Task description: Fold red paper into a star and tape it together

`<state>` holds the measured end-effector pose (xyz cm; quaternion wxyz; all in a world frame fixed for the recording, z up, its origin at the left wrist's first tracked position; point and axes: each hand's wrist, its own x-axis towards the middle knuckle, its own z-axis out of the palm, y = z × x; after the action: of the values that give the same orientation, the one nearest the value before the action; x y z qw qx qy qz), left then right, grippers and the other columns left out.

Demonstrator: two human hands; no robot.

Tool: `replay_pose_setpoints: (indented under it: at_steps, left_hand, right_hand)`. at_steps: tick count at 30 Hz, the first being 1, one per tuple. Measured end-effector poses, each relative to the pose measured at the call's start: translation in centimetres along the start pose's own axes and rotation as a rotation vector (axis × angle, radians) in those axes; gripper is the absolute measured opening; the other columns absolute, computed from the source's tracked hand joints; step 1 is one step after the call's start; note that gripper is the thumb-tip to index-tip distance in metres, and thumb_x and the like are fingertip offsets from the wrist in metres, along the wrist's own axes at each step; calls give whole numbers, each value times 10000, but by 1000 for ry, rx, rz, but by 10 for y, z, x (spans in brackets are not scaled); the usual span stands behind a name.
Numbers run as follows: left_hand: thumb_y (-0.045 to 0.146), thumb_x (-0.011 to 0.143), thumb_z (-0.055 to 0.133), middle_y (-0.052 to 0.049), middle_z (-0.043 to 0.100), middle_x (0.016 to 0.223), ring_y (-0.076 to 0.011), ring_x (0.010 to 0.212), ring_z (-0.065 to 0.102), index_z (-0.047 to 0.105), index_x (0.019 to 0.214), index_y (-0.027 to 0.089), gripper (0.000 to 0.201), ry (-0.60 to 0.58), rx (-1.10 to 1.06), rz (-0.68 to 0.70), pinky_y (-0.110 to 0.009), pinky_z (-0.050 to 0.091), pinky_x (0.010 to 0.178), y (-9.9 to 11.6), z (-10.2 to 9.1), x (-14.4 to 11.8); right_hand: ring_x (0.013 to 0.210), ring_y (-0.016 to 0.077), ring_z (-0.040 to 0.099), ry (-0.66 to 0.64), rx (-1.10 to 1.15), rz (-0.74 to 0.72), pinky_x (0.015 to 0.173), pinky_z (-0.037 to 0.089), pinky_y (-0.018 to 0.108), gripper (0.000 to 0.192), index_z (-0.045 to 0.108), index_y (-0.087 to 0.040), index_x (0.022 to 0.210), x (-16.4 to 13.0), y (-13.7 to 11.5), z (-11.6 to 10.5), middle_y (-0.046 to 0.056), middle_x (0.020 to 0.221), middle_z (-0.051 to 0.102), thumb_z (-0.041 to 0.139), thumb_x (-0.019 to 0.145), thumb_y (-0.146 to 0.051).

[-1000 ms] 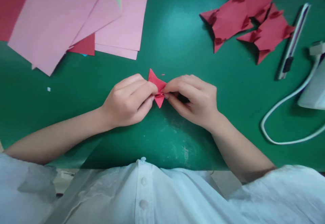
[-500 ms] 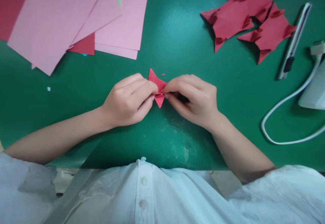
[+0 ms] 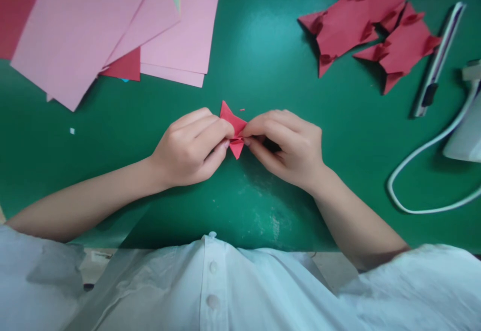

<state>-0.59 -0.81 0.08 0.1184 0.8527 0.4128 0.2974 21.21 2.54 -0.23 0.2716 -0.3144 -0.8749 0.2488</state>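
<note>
A: Starting far left of the folded paper, what is lying there?

B: A loose fan of pink sheets (image 3: pixel 93 25) is lying well up and left of it on the green table (image 3: pixel 255 50), with red sheets (image 3: pixel 126 66) peeking out from under them. No tray or box is showing anywhere; everything is sitting straight on the table.

A: And the hands?

B: The left hand (image 3: pixel 191 148) is closing its grip on the left side of the small red folded paper (image 3: pixel 235 130), thumb and forefinger pressed together on it. The right hand (image 3: pixel 287 145) is doing the same from the other side, its fingertips pinching the paper's right edge. The paper is sitting between the two hands, just above the table, one point sticking up and one down.

A: How is it likely handling?

B: I'd judge it light and thin, stiff only along the creases, and easy to crumple or tear. Pinching it at the folded middle looks safest, not at the points.

A: Further right?

B: Up and right of the folded paper, red cut-out pieces (image 3: pixel 361 15) are lying in a heap; beyond them a pen-like tool (image 3: pixel 438 60), then a white cable (image 3: pixel 424 171) running to a white device (image 3: pixel 466 135) at the edge.
</note>
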Motion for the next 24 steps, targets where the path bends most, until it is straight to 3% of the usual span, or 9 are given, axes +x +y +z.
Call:
replay_pose_setpoints:
  at_steps: [24]
  left_hand:
    - [145, 937, 490, -7, 668, 803, -136, 739, 640, 613, 933, 177, 128, -32, -2, -33, -305, 543, 720, 0, 0, 0]
  right_hand:
    - [794, 152, 684, -15, 16, 30, 731, 529, 314, 118, 658, -222, 962, 0, 0, 0, 22, 907, 741, 546, 996, -207]
